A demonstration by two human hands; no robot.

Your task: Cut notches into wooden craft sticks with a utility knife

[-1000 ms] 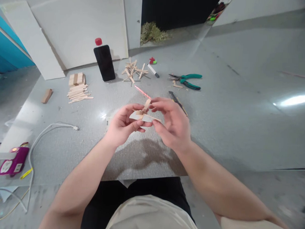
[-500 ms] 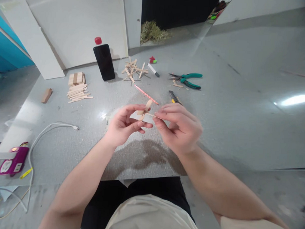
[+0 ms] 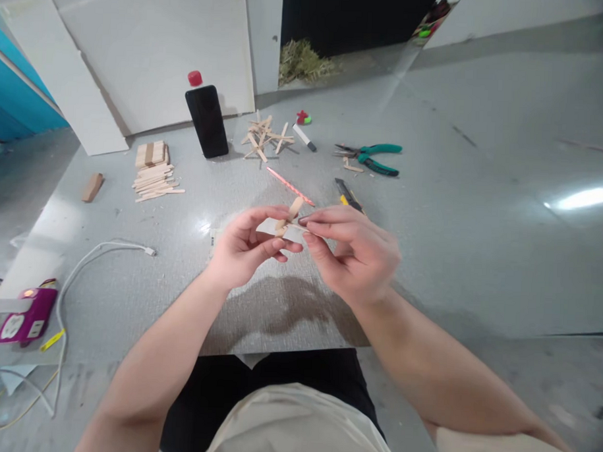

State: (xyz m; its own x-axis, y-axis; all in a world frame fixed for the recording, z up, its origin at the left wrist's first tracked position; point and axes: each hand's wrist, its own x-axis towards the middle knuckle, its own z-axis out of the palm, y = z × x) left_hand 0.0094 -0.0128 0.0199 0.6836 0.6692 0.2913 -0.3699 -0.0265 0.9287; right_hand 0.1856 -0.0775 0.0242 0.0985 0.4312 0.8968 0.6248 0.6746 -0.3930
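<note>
We count 2 hands point(image 3: 241, 247) point(image 3: 354, 254), 1 dark bottle point(image 3: 207, 120), 1 pair of pliers point(image 3: 370, 157), 1 pink pencil point(image 3: 289, 186), 1 utility knife point(image 3: 348, 195) and 2 heaps of wooden sticks point(image 3: 153, 175) point(image 3: 265, 138) (sticks too many to count).

Your right hand point(image 3: 352, 254) now sits closer in to the little stick assembly point(image 3: 286, 224) than half a second ago, its fingertips point(image 3: 306, 221) right up against the piece your left hand point(image 3: 244, 247) pinches. A second ago that right hand was higher, fingers spread over the top of the assembly; now it lies lower and to the right of the grip, fingers drawn together.
</note>
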